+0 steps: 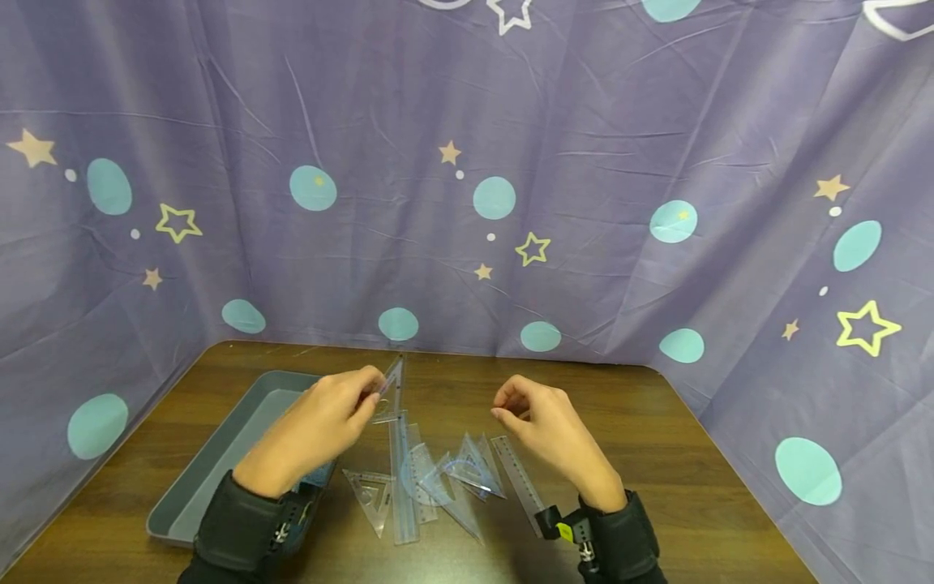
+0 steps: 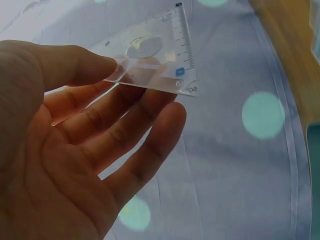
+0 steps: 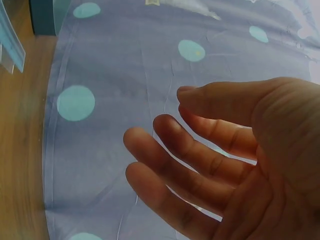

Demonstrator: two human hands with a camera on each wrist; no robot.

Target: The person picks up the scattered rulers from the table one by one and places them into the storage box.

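Note:
My left hand (image 1: 324, 418) pinches a clear plastic set square (image 2: 172, 47) between thumb and fingers, raised above the table. The set square has a round cut-out and a printed scale along one edge. My right hand (image 1: 550, 418) hovers to the right, holding nothing, its fingers loosely curled in the right wrist view. Between and below the hands lies a loose group of clear drawing tools: a long ruler (image 1: 404, 507), a small set square (image 1: 374, 499), several overlapping triangles (image 1: 477, 470) and a half-round protractor. Another ruler (image 1: 520, 484) lies slanted under the right hand.
A grey tray (image 1: 191, 470) stands at the left of the brown wooden table (image 1: 620, 438), partly hidden by my left forearm. Something blue shows in it beside the wrist. A purple patterned curtain (image 1: 409, 268) hangs behind the table and along both sides.

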